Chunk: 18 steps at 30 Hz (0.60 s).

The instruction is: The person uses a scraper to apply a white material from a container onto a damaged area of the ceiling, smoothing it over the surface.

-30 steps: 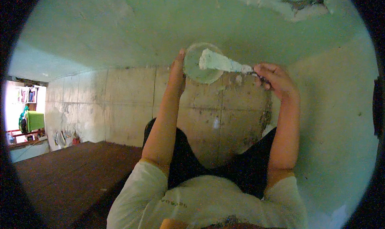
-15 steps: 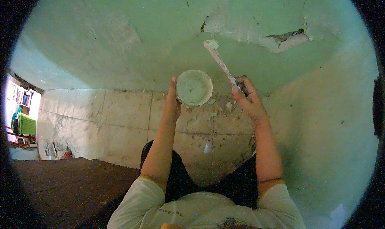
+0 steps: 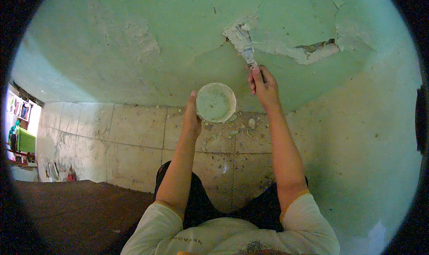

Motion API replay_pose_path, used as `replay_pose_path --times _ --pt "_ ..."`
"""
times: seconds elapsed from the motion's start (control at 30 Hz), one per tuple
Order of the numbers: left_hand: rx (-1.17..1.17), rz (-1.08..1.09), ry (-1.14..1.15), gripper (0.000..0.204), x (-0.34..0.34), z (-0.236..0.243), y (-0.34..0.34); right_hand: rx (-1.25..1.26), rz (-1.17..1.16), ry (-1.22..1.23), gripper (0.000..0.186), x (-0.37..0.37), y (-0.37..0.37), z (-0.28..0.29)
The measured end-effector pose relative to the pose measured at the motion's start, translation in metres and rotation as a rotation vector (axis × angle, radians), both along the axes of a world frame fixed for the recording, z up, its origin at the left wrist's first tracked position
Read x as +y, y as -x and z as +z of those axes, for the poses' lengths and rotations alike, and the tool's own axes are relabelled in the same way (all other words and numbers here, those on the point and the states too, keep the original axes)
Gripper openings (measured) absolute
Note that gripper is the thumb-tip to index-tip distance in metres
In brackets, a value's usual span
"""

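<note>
My left hand grips a round, pale bowl by its left side; whitish-green paste coats the inside. In my right hand is a putty knife, fingers closed round its handle. The blade, smeared with paste, lies against the green wall at the left end of a damaged strip. Along that strip runs whitish filler, and farther right a dark, ragged hole shows in the plaster. The blade covers part of the patch.
Broken plaster chips lie on the dirty tiled floor below the bowl. A dark brown flat surface fills the lower left. Far left are a green basket and shelves. Another wall stands close on the right.
My right hand has moved up and slightly left, bringing the putty knife from in front of the wall onto the left end of the damaged strip. The bowl stays in my left hand.
</note>
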<state>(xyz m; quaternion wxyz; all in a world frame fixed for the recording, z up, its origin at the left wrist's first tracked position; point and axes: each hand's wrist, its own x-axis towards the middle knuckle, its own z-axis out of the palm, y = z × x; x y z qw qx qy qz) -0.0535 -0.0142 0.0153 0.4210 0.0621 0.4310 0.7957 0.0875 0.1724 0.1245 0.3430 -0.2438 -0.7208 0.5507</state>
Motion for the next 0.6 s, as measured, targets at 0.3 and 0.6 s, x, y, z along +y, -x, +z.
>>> replay_pose_path --times 0.3,0.6 --pt "0.028 -0.003 -0.048 0.066 -0.003 0.000 0.001 -0.071 -0.169 -0.095 0.034 -0.009 -0.017 -0.024" --pt "0.003 -0.019 -0.003 0.066 -0.001 -0.004 0.000 0.023 -0.132 -0.176 0.031 -0.006 -0.018 -0.003"
